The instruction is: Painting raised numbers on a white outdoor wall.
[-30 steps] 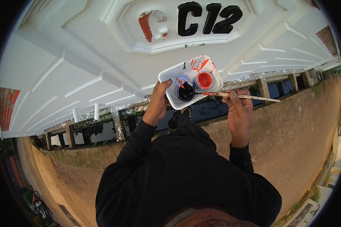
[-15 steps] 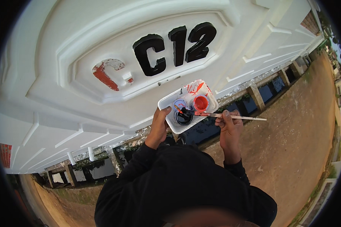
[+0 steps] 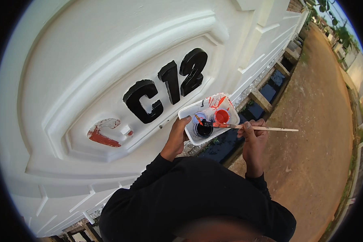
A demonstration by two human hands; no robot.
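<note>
My left hand (image 3: 174,139) grips the left edge of a white plastic tray (image 3: 189,114), thumb over the rim. Inside sit a small pot of black paint (image 3: 204,130), a pot of red paint (image 3: 222,116) and a pale round lid (image 3: 197,117) with an orange-streaked thin piece across it. Red smears mark the tray's far end. My right hand (image 3: 255,139) pinches the wooden handle of a paintbrush (image 3: 234,126). Its dark bristles are at the black pot's rim, and red paint coats its ferrule end.
Ahead stands a white moulded wall (image 3: 149,40) with black raised characters (image 3: 143,101) and a patchy red-and-white one (image 3: 105,133). A water-filled ditch (image 3: 266,94) with concrete crosspieces runs along the wall's foot. Beyond it lies a brown dirt road (image 3: 310,133).
The view has turned, so the wall characters sit lower and further left. Tray and hands appear slightly further right. The brush stays at the black pot.
</note>
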